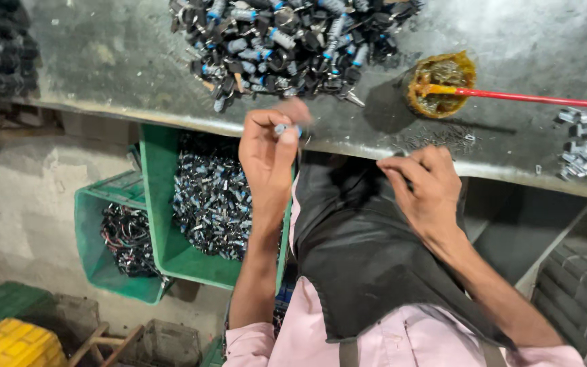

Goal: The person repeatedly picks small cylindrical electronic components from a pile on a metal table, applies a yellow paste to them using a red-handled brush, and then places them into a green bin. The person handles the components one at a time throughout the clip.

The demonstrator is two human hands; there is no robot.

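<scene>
Carefully, your left hand [266, 153] pinched a small blue-tipped part [285, 129] at the desk [137, 61] edge, just below the heap of parts [287, 41]; a firm fingertip hold suited it. Your right hand [422, 187] curled loosely, its contents unclear. Green bins [154, 204] stood below on a dusty floor.

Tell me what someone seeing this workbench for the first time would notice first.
Most striking is the big heap of small black and blue parts at the bench's far edge, straight above the hands. The left hand pinches one small blue-tipped piece at the bench's near edge, while the right hand rests beside it over a dark apron. To the right, a yellow-crusted pot holds a red stick, and green crates below hold more parts.
</scene>
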